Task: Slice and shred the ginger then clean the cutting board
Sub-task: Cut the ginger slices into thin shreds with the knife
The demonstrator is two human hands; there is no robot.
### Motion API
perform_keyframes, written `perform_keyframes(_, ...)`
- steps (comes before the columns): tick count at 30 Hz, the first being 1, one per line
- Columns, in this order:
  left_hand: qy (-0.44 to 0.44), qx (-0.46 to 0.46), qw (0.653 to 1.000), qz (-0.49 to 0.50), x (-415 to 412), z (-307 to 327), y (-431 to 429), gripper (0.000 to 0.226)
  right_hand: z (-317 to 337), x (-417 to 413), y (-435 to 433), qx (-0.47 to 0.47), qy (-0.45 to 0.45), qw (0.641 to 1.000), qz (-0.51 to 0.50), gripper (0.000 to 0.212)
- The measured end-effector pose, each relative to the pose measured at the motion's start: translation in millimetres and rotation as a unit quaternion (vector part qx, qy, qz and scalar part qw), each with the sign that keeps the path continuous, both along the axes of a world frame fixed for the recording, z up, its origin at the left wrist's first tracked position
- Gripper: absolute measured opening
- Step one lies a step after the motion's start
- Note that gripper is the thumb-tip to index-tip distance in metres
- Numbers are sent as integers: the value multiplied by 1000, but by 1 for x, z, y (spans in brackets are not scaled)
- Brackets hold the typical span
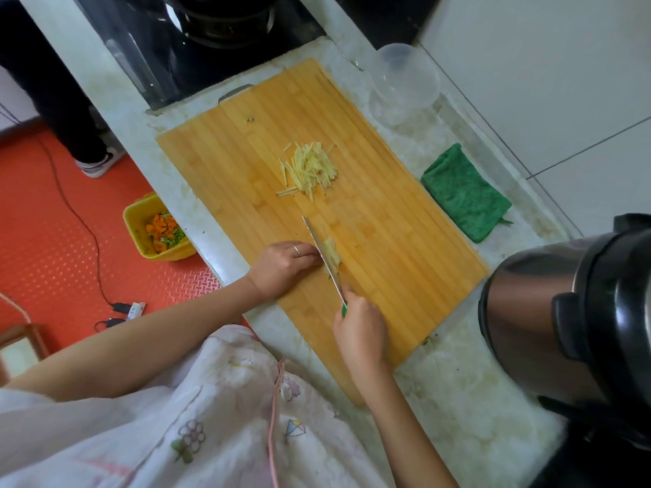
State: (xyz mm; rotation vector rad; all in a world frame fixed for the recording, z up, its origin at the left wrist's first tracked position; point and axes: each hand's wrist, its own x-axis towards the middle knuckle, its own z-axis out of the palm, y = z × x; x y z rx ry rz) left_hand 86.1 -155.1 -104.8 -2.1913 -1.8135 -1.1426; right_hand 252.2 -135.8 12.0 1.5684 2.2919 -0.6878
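Head view: the right hand (359, 332) grips the green-handled steel knife (322, 251), its blade down on a pale ginger piece (331, 250) on the long bamboo cutting board (405, 248). The left hand (285, 265) curls against the blade; I cannot tell if it pinches ginger. A heap of ginger shreds (310, 167) lies further up the board. Shredding seems nearly done. The next cuts need thin, even strokes, with the fingertips tucked back.

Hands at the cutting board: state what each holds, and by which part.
Right hand grips the knife by its green handle. Left hand curls its fingers against the knife; what it holds is hidden.
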Motion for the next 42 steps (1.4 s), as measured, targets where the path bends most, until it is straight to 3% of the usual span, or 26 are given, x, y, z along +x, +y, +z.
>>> perform_keyframes(16, -8, -16, 1000, -4, -2, -4, -1, 29, -12, 1, 11, 17, 47, 999, -14, 33)
perform_keyframes(23, -24, -16, 1000, -6, 1, 6, -1, 45, -13, 13, 22, 6, 94, 995, -22, 23)
perform_keyframes(38, -51, -61, 995, -57, -4, 17, -2, 47, -5, -1, 101, 23, 87, 991, 102, 31)
perform_keyframes(42, -66, -30, 996, -43, -8, 25, -4, 33, 1, 10, 101, 101, 51, 979, 172, 44)
